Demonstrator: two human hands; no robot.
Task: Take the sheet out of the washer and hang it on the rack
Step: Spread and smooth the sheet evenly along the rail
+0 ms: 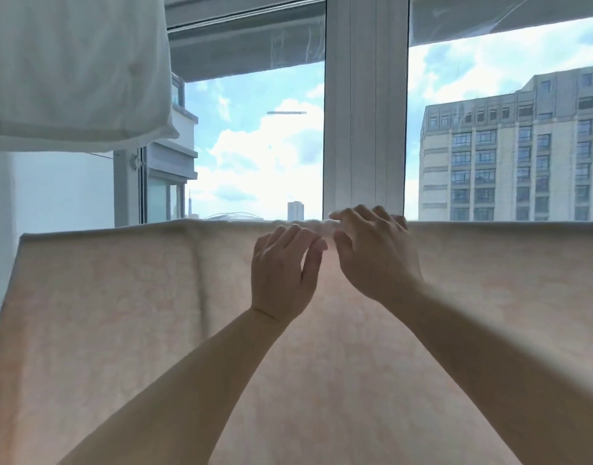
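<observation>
A pale pink sheet (120,330) hung over a rail hidden beneath its top fold, so the hanging looked nearly done.

The thin, faintly crinkled cloth glowed with daylight, one vertical crease at left. The left hand (283,270) and right hand (375,253) hovered loosely curled at the fold, gripping nothing, probably smoothing. White laundry (77,72) hung upper left before a window frame (365,105).

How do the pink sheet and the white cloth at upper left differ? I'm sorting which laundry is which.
The pink sheet is pale pink and faintly patterned; the white cloth is plain white. The pink sheet spreads wide across the lower view with the left hand and right hand at its top fold; the white cloth hangs higher, untouched. Both hang before the window.
</observation>
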